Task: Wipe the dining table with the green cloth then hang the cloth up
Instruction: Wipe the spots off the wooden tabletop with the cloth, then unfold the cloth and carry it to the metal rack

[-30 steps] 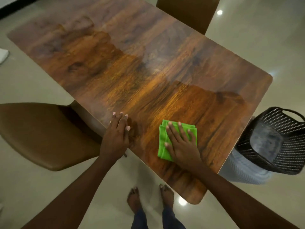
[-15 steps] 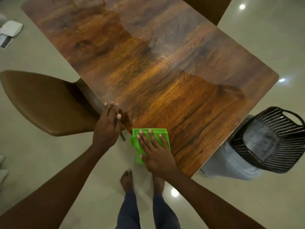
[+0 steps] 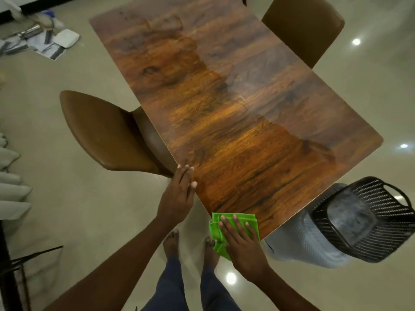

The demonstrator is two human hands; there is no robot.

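Head camera view, looking steeply down. A long dining table (image 3: 235, 104) of glossy dark wood fills most of the frame. Its long axis runs from the corner nearest the person away toward the upper left. Pale shiny floor tiles surround it. One brown padded chair (image 3: 101, 131) is tucked at the table's left long edge, and another chair (image 3: 303, 30) stands at the far right side. A black mesh basket (image 3: 370, 221) sits low on the right, just beside the table's near end.

Two bare arms reach in from below, above bare feet on the floor. The left hand (image 3: 179, 194) rests with straight fingers against the left long edge, holding nothing. The right hand (image 3: 243, 241) lies flat, fingers straight and spread, pressing down on the folded green cloth (image 3: 215, 228) without gripping it.

The cloth sits directly under the right palm at the table's nearest corner, and its near part hangs past the edge toward the person. Nearly all of the tabletop stretches ahead and to the left of it. Any further wiping stroke would probably push away along that long axis. No place to hang the cloth is in view.
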